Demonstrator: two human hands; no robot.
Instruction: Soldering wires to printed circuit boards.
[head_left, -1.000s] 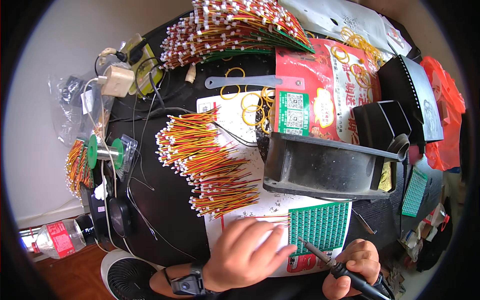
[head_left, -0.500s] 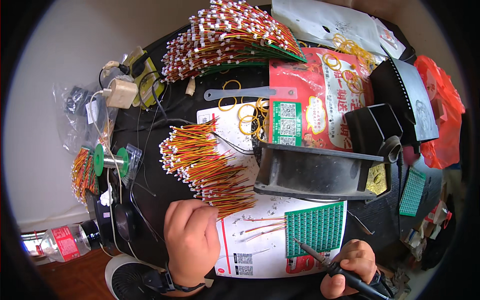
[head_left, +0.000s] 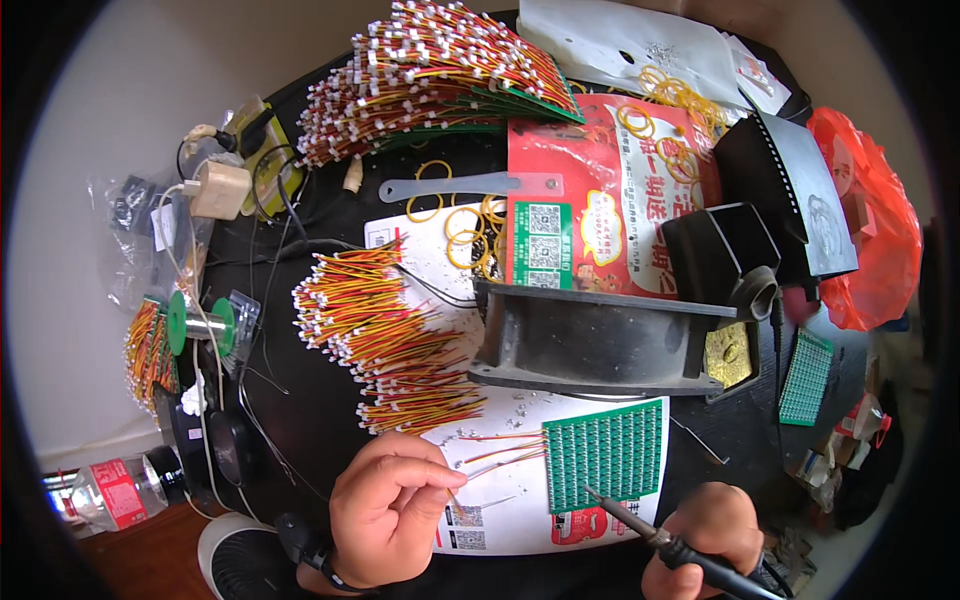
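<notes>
My left hand (head_left: 390,515) pinches thumb and forefinger together on a short wire lead, of which only a small yellowish-brown end shows below the fingertips. Close to those fingertips are the free ends of several red and yellow wires (head_left: 505,457) that run out from the left edge of a green circuit board (head_left: 605,450). My right hand (head_left: 712,540) grips a soldering iron (head_left: 665,540) by its black handle. Its tip points at the board's lower part; whether it touches cannot be seen. Beyond my left hand lies a pile of wire leads (head_left: 400,345) with white connectors.
A black fan housing (head_left: 600,340) stands behind the board, beside a gold-coloured tip cleaner (head_left: 730,360). Stacked boards with wires (head_left: 440,75) lie at the back. A solder spool (head_left: 200,325) is at left; another green board (head_left: 806,378) is at right. Rubber bands (head_left: 470,240) lie scattered.
My left hand has come away from the pile of leads, toward the wires at the board, its fingers now pinched on a lead. The whole view has shifted slightly; the iron stays over the board.
</notes>
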